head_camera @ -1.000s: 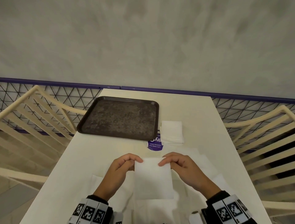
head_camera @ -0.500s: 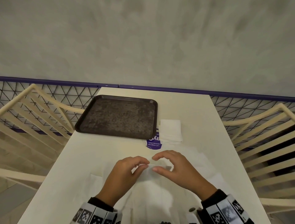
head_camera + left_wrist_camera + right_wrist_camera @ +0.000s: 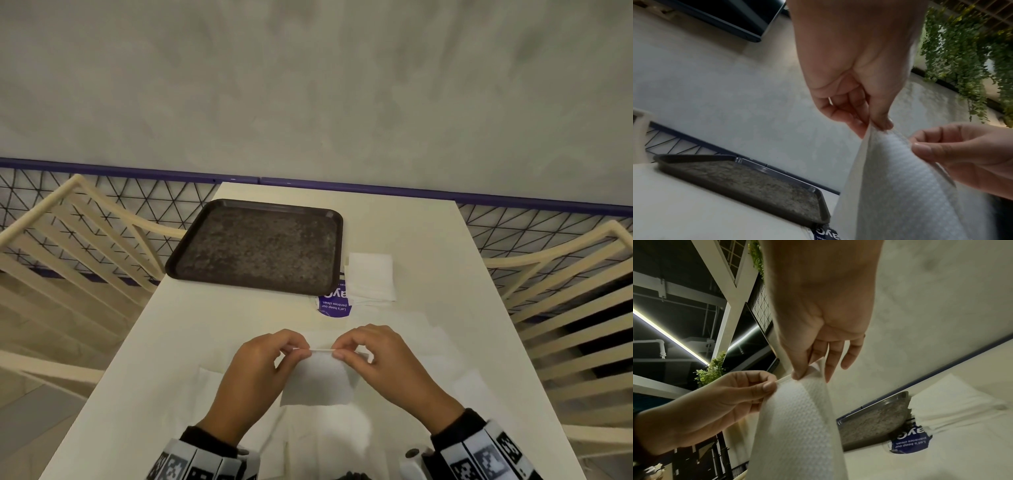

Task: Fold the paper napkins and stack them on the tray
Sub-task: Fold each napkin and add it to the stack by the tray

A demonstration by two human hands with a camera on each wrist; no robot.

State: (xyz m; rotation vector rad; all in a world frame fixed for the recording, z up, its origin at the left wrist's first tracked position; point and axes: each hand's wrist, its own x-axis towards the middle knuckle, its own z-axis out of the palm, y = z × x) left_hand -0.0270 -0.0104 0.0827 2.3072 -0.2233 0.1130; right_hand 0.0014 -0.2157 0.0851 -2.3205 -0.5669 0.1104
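Note:
A white embossed paper napkin [image 3: 318, 380] hangs above the table's near edge, held by its top edge. My left hand [image 3: 291, 349] pinches the top left corner [image 3: 877, 128] between thumb and fingers. My right hand [image 3: 339, 351] pinches the top right corner [image 3: 799, 378]. The dark tray [image 3: 257, 246] lies with nothing on it at the far left of the table. A folded white napkin pile [image 3: 371, 281] sits just right of the tray. Several flat napkins [image 3: 428, 346] lie spread on the table under my hands.
A purple printed packet [image 3: 334, 303] pokes out between the tray and the folded pile. Cream slatted chairs [image 3: 68, 246] stand on both sides of the white table [image 3: 411, 233]. A purple-topped wire fence [image 3: 513, 219] and a grey wall are behind it.
Both hands have lifted the napkin off the table by its far edge and come closer together; it now hangs down from the pinched corners.

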